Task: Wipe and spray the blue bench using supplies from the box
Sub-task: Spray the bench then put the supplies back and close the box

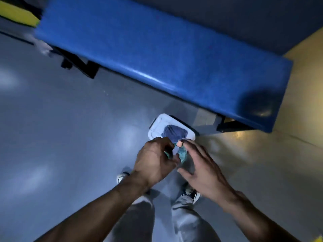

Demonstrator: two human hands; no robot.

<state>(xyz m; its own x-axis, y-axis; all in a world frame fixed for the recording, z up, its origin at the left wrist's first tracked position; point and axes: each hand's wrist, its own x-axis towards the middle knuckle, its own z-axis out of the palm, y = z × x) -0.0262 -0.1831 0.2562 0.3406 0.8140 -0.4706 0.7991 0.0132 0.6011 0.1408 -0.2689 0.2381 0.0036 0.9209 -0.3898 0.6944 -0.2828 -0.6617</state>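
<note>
Bench point(166, 55) up-frame beyond box point(158, 127) | left grip point(153, 159) pinches teal bottle point(182, 154), peach cap up | right grip point(201, 166) spread, empty, beside

The blue bench point(157, 55) across the upper frame looks padded and vinyl-like, smooth with a glossy streak along its near edge. The floor point(52, 119) is smooth and shiny. The white box point(155, 127) looks plastic; the dark blue cloth point(174, 132) inside is matt fabric.
</note>
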